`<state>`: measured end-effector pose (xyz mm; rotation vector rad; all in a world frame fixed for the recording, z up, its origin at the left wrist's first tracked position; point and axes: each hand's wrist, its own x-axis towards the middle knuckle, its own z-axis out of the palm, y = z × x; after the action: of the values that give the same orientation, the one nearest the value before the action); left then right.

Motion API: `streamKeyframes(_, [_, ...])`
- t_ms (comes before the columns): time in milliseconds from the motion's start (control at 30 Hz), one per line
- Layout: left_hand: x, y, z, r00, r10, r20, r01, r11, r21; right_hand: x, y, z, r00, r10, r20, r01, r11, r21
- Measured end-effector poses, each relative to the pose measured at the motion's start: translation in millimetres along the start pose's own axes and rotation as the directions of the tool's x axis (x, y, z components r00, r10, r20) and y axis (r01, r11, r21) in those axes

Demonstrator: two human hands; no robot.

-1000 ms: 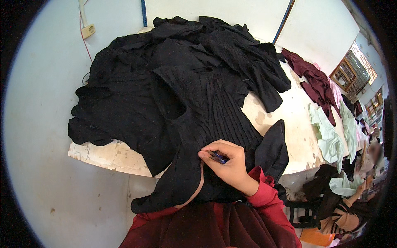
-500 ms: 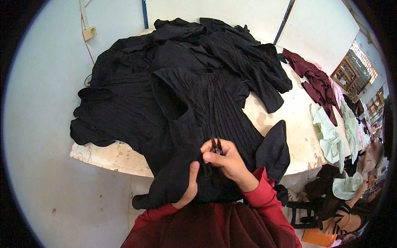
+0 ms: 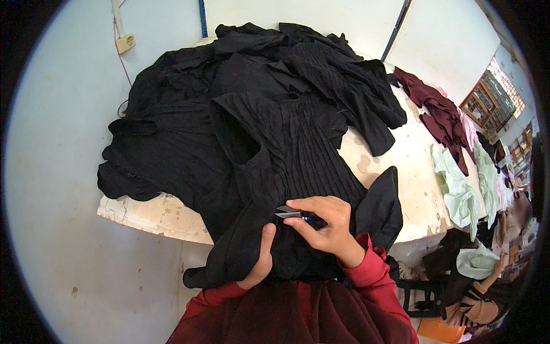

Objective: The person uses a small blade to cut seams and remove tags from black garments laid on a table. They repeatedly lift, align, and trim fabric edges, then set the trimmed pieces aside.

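Observation:
A pleated black garment [image 3: 312,155] lies spread toward me over the table's near edge. My left hand [image 3: 261,261] grips its dark cloth, the thumb upright on top and the other fingers hidden beneath the fabric. In my right hand [image 3: 327,225] is a pair of thread snips [image 3: 288,212], pinched between thumb and fingers. Their two short blades point left, slightly parted, close above the cloth and just beyond my left thumb. A bit of blue handle shows inside the right hand.
More black garments [image 3: 246,46] are heaped across the pale, worn table [image 3: 409,189]. Farther right lie a maroon garment [image 3: 432,103] and pale green cloth [image 3: 455,180]. A person in a striped sleeve [image 3: 472,304] sits at lower right, near an orange crate [image 3: 438,329].
The snips have swung from pointing away from me to pointing left, and their blades are nearer the cloth by my left thumb. My left hand has hardly moved.

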<state>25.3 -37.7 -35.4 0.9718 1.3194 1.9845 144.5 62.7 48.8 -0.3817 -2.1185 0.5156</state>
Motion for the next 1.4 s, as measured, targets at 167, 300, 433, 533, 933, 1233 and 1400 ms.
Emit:
streamKeyframes(167, [2, 4, 1, 1.0, 0.017, -0.012, -0.017, 1.0, 0.01, -3, 7, 3, 0.999, 0.015, -0.035, -0.013, 0.999, 0.044])
streamKeyframes(300, [3, 11, 2, 0.998, 0.06, -0.004, -0.059, 0.991, 0.118, -5, 6, 1, 0.99, 0.13, -0.058, -0.118, 0.979, 0.168])
streamKeyframes(433, [5, 28, 0, 0.99, 0.114, 0.08, -0.137, 0.893, 0.428, -3, 0, -2, 0.974, 0.224, -0.015, -0.215, 0.95, 0.227])
streamKeyframes(533, [7, 29, 3, 0.969, 0.228, 0.091, -0.238, 0.787, 0.569, 0, -7, -4, 0.975, 0.221, 0.031, -0.223, 0.959, 0.175])
streamKeyframes(933, [2, 24, 3, 0.944, 0.3, 0.137, -0.282, 0.52, 0.806, 11, -27, -19, 0.99, -0.06, 0.13, 0.097, 0.949, -0.299])
streamKeyframes(1233, [-3, 21, 3, 0.943, 0.306, 0.13, -0.266, 0.461, 0.847, 16, -30, -21, 0.977, -0.142, 0.161, 0.193, 0.908, -0.37])
streamKeyframes(1400, [-3, 12, 5, 0.951, 0.288, 0.114, -0.234, 0.43, 0.872, 17, -26, -20, 0.979, -0.138, 0.148, 0.183, 0.918, -0.352])
